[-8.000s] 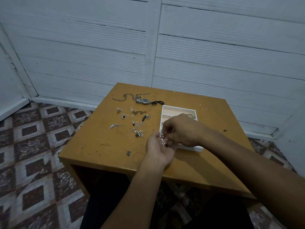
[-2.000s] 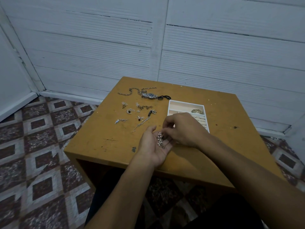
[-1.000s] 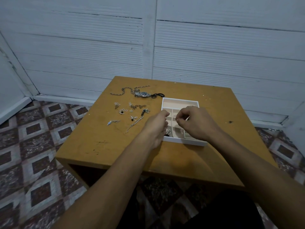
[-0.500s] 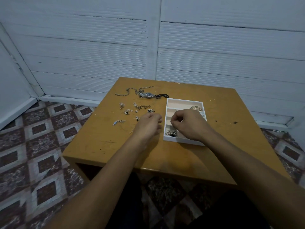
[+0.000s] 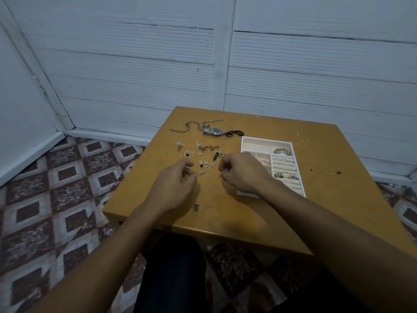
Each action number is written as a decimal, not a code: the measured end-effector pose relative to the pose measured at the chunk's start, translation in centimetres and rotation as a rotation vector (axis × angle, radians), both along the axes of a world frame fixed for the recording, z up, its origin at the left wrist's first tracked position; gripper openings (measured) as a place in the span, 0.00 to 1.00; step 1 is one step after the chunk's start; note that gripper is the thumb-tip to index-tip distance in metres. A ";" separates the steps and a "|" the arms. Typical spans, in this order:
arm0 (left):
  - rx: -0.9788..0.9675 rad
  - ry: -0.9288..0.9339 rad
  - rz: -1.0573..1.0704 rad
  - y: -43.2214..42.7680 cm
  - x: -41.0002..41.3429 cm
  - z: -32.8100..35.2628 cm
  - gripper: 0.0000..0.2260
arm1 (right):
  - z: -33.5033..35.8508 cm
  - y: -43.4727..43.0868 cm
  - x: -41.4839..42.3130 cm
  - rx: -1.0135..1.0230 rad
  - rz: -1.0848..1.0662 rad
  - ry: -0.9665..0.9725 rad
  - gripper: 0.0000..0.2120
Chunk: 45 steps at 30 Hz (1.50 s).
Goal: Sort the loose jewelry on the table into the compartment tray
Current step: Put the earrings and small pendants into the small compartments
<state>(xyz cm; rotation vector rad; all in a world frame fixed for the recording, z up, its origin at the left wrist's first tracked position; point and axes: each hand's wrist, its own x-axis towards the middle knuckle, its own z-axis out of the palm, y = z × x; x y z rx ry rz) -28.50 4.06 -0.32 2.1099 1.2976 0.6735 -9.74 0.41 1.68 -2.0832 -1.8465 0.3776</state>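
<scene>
The thin silver link chain [image 5: 207, 167] lies mid-frame on the tan wooden tabletop [image 5: 248, 220], slanting from lower left to upper right between the hands. The left hand [image 5: 174, 185] is nearer, its curled grip at the chain's lower end; whether it is pinching the chain, I cannot tell. The right hand [image 5: 244, 172], loosely curled, holds nothing visible, beside the white compartment tray [image 5: 266, 139]. White plank walls [image 5: 135, 75] stand behind.

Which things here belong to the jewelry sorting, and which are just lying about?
Job: compartment tray, watch, long chain, thin chain, small charms, black cord.
Just there: hash mark drawn on the table, dark specks, tiled floor.
</scene>
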 end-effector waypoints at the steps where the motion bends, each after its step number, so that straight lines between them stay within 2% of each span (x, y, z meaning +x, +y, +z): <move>1: 0.032 0.041 -0.010 0.2 -0.3 -0.2 0.15 | -0.3 0.4 -0.3 -0.006 0.008 -0.015 0.09; 5: 0.102 0.202 -0.032 1.1 -1.2 -1.0 0.16 | -1.2 1.8 -1.5 -0.025 0.045 -0.071 0.10; 9: 0.196 0.286 -0.064 1.3 -1.6 -1.9 0.16 | -2.3 3.0 -2.4 -0.038 0.126 -0.143 0.13; 14: 0.240 0.284 -0.086 1.0 -1.5 -2.5 0.15 | -3.1 3.6 -2.8 -0.037 0.156 -0.189 0.15; 20: 0.237 0.255 -0.091 0.7 -1.2 -3.2 0.15 | -3.4 3.6 -2.7 -0.021 0.140 -0.179 0.05; 28: 0.240 0.212 -0.082 0.3 -0.6 -3.2 0.16 | -3.2 2.2 -2.0 0.039 0.189 -0.213 0.03; 31: 0.232 0.190 -0.065 0.3 -0.5 -2.9 0.16 | -2.1 1.8 -1.3 0.070 0.159 -0.163 0.04; 39: 0.155 0.066 -0.038 0.1 1.0 -2.4 0.15 | 0.4 1.8 1.2 0.142 0.021 0.157 0.03; 45: -0.191 -0.306 0.084 0.6 3.1 -1.6 0.08 | 1.8 2.4 1.9 0.185 -0.015 0.311 0.03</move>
